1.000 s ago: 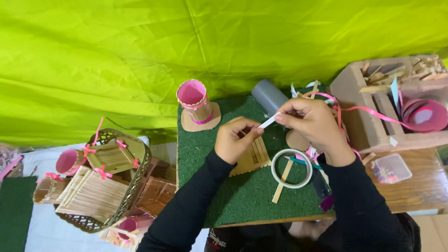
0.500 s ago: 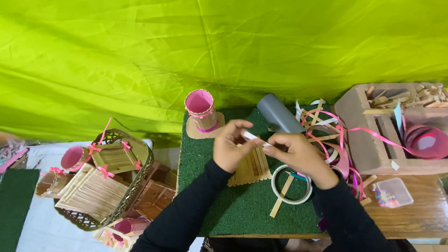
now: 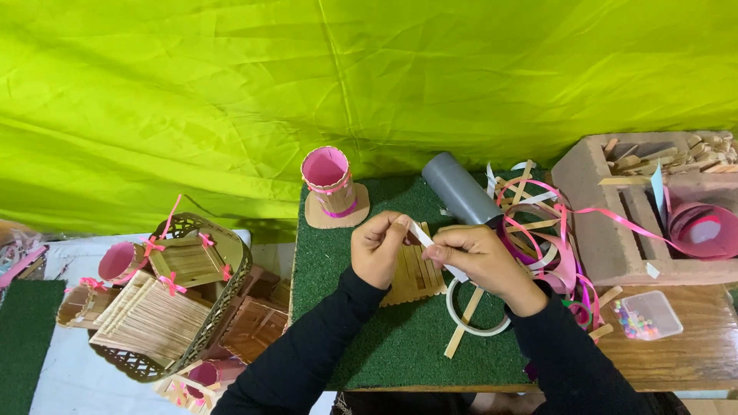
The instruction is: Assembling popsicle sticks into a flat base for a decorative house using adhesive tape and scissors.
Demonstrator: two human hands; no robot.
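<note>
Two hands point(image 3: 430, 257) pinch a thin white strip point(image 3: 422, 235).

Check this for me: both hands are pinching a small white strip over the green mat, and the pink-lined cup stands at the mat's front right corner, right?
Not quite. The pink-lined cup stands at the far left corner of the green mat, as the head view shows. The left hand and right hand do pinch the white strip over the mat.

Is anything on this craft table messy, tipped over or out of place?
Mostly the ribbons: a loose pink and white tangle lies sprawled beside the brick, mixed with stray wooden sticks. The grey tube lies on its side on the green mat. The pink-lined cup stands upright; nothing looks spilled.
</note>
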